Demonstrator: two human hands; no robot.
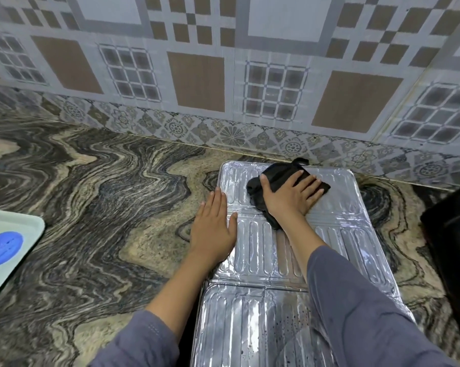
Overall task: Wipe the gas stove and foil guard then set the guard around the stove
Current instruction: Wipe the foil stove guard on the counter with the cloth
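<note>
The silver foil guard (255,250) lies flat and unfolded on the marble counter, its ribbed panels running from the wall toward me. My right hand (289,194) presses flat on a black cloth (273,176) at the guard's far panel. My left hand (213,229) rests flat, fingers together, on the guard's left edge, partly on the counter. Dark specks dot the near panel (300,321). A black object at the right edge (454,234) may be the stove; only a corner of it shows.
The patterned marble counter (91,194) stretches to the left. A pale tray (14,234) holding a blue round item (2,247) sits at the left edge. The tiled wall (223,88) rises right behind the guard.
</note>
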